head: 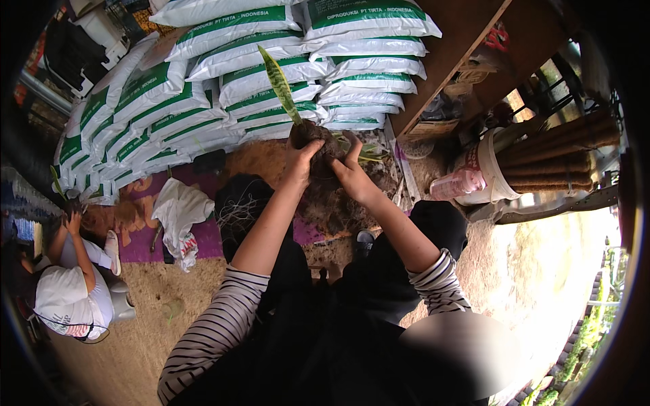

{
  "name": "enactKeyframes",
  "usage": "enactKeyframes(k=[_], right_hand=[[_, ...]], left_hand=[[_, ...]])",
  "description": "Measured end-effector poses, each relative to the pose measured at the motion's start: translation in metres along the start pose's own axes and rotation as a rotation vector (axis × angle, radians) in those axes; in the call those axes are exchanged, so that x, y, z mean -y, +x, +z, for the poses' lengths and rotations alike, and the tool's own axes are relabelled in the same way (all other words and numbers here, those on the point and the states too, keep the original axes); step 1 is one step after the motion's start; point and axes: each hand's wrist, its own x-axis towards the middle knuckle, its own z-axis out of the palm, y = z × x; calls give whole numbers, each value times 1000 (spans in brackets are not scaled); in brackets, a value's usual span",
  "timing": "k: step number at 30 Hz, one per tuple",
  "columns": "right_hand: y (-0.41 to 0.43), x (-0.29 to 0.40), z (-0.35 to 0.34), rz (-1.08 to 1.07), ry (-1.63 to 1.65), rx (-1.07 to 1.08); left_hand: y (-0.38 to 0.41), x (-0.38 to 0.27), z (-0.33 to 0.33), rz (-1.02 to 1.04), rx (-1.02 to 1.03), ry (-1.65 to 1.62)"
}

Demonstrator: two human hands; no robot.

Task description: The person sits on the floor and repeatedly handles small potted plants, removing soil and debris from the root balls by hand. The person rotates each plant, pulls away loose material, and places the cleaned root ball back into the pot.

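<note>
Between my two hands is the dark soil-and-root ball [324, 152] of a snake plant. One upright variegated leaf [278, 81], green with yellow edges, rises from it and leans to the left. My left hand [302, 160] grips the ball's left side, thumb on top. My right hand [351, 170] holds the right side, with a finger raised away from it. Beneath lies loose dark soil [330, 210] with roots, spread over a purple mat [307, 232]. More green leaves [373, 154] lie on the ground just beyond my right hand.
White and green sacks [274, 76] are stacked ahead. A white bucket [487, 162] holding brown fibrous poles [548, 157] stands right, beside a pink-tinted bottle [459, 183]. A crumpled white bag [182, 213] lies left. A co-worker [76, 294] sits far left, hands at another plant.
</note>
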Motion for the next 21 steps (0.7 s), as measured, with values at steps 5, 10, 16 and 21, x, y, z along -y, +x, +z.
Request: enactKeyframes(k=[5, 10, 16, 21], right_hand=[[-10, 48, 10, -67, -397, 50], [-27, 73, 12, -391, -1086, -138], [-28, 67, 14, -580, -1321, -83], [-28, 67, 15, -548, -1319, -39]], left_hand=[[3, 3, -17, -179, -103, -364], [-4, -29, 3, -160, 17, -529], [-3, -27, -3, -114, 155, -525], [-5, -26, 3, -163, 163, -579]])
